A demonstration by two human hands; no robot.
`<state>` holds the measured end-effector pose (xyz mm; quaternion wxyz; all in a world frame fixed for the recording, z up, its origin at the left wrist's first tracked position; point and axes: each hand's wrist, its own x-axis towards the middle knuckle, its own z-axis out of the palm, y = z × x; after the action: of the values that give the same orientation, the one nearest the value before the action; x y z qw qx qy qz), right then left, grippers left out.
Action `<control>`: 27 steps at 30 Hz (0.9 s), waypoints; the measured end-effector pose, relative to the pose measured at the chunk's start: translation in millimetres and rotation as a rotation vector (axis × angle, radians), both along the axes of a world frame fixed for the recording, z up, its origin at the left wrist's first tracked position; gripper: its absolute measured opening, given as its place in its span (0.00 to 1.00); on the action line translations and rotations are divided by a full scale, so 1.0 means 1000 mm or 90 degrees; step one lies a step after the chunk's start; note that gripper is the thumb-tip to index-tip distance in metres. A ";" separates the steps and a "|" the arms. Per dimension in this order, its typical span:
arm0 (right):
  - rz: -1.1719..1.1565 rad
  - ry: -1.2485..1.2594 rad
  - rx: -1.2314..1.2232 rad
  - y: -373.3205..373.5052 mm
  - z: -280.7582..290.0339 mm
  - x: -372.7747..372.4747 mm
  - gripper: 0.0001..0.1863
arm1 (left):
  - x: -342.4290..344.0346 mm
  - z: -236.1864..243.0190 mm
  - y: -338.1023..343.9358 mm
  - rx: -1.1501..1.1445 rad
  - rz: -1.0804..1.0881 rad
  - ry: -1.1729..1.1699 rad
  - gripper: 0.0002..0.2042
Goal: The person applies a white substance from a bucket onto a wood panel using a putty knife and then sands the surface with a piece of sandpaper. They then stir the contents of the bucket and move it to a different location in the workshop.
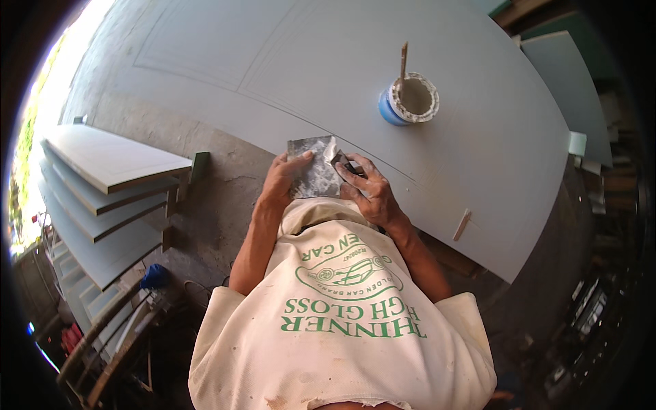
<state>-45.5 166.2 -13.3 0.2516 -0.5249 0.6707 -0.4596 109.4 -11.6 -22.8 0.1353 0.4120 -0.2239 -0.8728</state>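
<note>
My left hand grips the left side of a flat grey plate smeared with white paste, its thumb resting on top. In my right hand is a small dark putty scraper, pinched between thumb and fingers at the plate's right edge. A lump of white paste sits at the scraper's blade. Both hands are in front of my waist, by the near edge of a large pale grey panel. On that panel stands a blue-and-white can with a paste-crusted rim and a wooden-handled tool leaning in it.
A short wooden strip lies near the panel's right corner. Several pale boards are racked one above another at the left, over a concrete floor. A blue bundle lies near bent wooden bars. More panels lean at the far right.
</note>
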 end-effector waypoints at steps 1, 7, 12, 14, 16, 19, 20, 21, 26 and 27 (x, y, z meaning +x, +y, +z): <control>-0.021 0.000 -0.002 -0.006 0.000 0.008 0.26 | 0.001 0.002 -0.011 0.006 -0.006 0.006 0.12; -0.241 -0.020 0.040 0.008 -0.051 0.060 0.24 | 0.035 -0.017 -0.094 -0.051 -0.075 0.118 0.10; -0.827 0.160 0.096 0.050 -0.098 0.032 0.15 | 0.070 0.011 -0.186 -0.137 -0.126 0.071 0.11; -0.951 0.241 0.162 0.118 -0.107 -0.003 0.18 | 0.093 -0.004 -0.199 -0.122 -0.150 0.070 0.12; -0.990 0.339 0.211 0.154 -0.123 -0.035 0.20 | 0.108 -0.009 -0.214 -0.133 -0.145 0.073 0.11; -0.956 0.435 0.297 0.112 -0.164 -0.040 0.21 | 0.120 0.013 -0.250 -0.180 -0.153 0.060 0.11; -0.869 0.555 0.175 0.066 -0.184 -0.030 0.19 | 0.119 0.018 -0.257 -0.194 -0.157 0.062 0.11; -0.780 0.476 0.143 -0.012 -0.180 0.001 0.18 | 0.123 0.022 -0.260 -0.210 -0.151 0.059 0.11; 0.107 -0.180 -0.020 -0.256 -0.128 0.199 0.20 | 0.106 0.035 -0.276 -0.223 -0.118 0.105 0.12; 0.361 -0.289 0.110 -0.263 -0.073 0.205 0.21 | 0.107 0.034 -0.278 -0.233 -0.081 0.101 0.12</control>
<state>159.9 -96.9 -86.7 0.5547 -0.5513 0.4620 -0.4183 216.8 -289.3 11.3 0.1700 0.2956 -0.3928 -0.8541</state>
